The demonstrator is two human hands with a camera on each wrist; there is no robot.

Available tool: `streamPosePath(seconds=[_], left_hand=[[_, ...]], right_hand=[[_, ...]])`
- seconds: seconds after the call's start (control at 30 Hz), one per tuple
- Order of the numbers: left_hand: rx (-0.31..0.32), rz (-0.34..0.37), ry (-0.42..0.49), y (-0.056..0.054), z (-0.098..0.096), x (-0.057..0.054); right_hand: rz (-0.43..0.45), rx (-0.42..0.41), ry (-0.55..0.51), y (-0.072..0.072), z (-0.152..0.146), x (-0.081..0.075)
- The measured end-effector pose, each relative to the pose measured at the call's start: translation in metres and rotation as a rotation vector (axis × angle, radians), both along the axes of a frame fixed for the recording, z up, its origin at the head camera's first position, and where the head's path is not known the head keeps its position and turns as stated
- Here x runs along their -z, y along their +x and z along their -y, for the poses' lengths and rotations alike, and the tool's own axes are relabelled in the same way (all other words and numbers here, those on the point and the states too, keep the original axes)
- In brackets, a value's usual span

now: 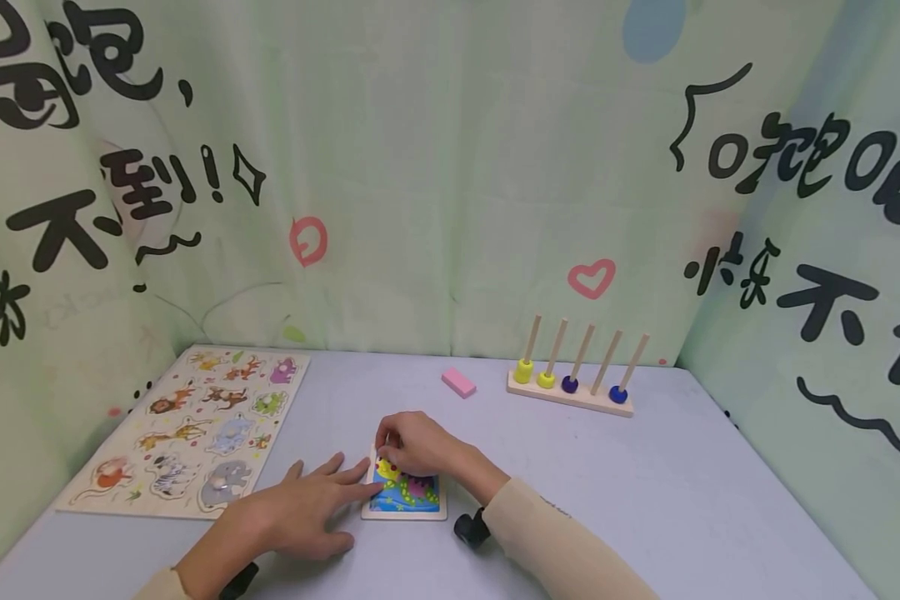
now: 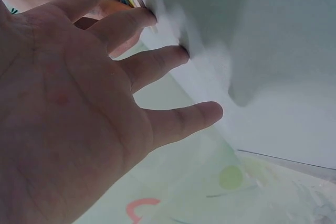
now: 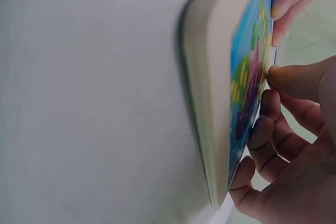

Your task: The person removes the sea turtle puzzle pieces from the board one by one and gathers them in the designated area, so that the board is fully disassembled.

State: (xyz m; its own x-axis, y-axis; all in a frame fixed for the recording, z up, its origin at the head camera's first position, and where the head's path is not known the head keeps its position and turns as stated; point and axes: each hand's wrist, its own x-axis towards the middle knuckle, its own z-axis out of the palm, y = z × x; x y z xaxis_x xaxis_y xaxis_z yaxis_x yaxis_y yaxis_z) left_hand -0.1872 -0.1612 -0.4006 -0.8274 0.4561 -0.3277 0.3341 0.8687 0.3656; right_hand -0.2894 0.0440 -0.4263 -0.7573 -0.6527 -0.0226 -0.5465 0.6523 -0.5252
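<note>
The left hand, fingers spread, touches the left side of a small wood-rimmed rectangular board with a blue, yellow and purple picture. Over its upper part the right hand curls its fingers; whether they pinch a piece cannot be told. Fitting or adjusting seems underway; the next move likely calls for steadying the board. Beyond the right hand lies a pink rectangular block.

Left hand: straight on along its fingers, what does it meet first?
The small puzzle: the left hand has its index fingertip over the puzzle's left edge in the head view, though contact is hard to judge. Just past that, probably the right hand.
</note>
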Motion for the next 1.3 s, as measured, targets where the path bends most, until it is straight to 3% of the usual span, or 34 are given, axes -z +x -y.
streamPosePath(seconds=[0.77, 1.3], left_hand=[[-0.003, 0.008, -0.012, -0.0004, -0.0009, 0.0028], [0.009, 0.008, -0.005, -0.0014, -0.0010, -0.0001]], right_hand=[[-0.074, -0.004, 0.029, 0.0038, -0.0036, -0.0004], [0.003, -0.003, -0.029, 0.0005, -0.0022, -0.0042]])
